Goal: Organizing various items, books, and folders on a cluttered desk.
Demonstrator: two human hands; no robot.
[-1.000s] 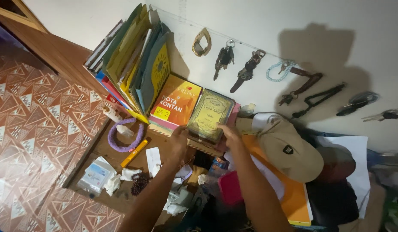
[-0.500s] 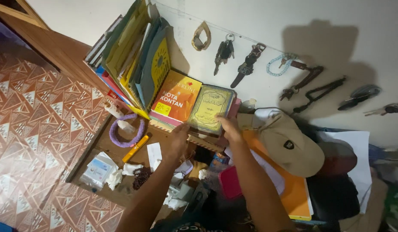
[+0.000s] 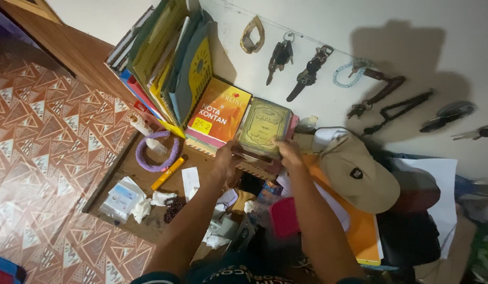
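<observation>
Two hands on the olive-green book (image 3: 264, 128): ornate embossed cover, lying flat atop a stack against the wall. Left hand (image 3: 225, 160) grips its near-left corner at 7 o'clock, fingers curled on the edge. Right hand (image 3: 289, 153) presses the near-right edge at 5 o'clock, fingers together. Orange book (image 3: 219, 115) touches it at 9 o'clock; tan cap (image 3: 358, 172) near at 4 o'clock. Keys (image 3: 279, 57) hang on the wall at 12. Tight both sides; open surface (image 3: 129, 169) only at 8 o'clock, by the purple ring (image 3: 155, 153).
</observation>
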